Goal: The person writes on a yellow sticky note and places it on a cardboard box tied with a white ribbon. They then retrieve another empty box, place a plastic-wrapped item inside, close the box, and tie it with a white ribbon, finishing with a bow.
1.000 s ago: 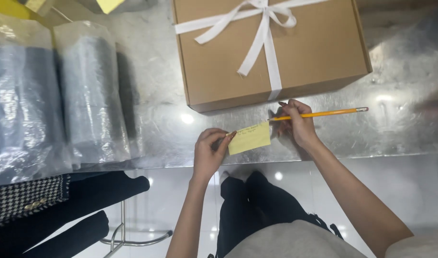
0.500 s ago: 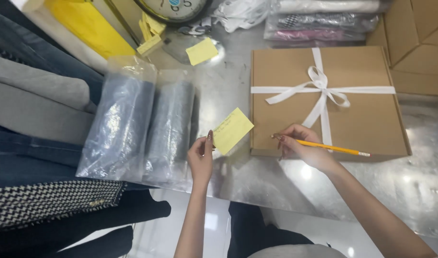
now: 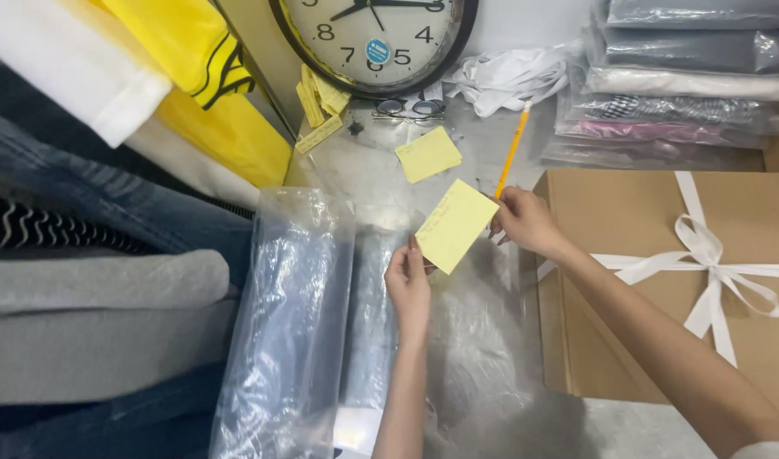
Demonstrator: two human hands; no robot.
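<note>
My left hand (image 3: 408, 285) pinches the lower corner of a yellow sticky note (image 3: 456, 224) and holds it up over the metal table. My right hand (image 3: 525, 221) grips a yellow pencil (image 3: 512, 153) that points away from me, and its fingers touch the note's right edge. A brown cardboard box (image 3: 636, 280) tied with a white ribbon bow (image 3: 704, 255) lies to the right, under my right forearm. Two clear plastic bags of dark folded clothing (image 3: 292, 331) lie just left of my left hand.
A round wall clock (image 3: 372, 38) leans at the back, with a pad of yellow notes (image 3: 428, 154), loose yellow strips (image 3: 319, 106) and spectacles (image 3: 411, 108) before it. Bagged garments (image 3: 679, 85) are stacked back right, white ribbon (image 3: 508, 76) beside them. Folded clothes (image 3: 92, 255) fill the left.
The view has swung left and toward the back of the table. Both hands moved away from the box with the note; the pencil now points away from me instead of to the right.
</note>
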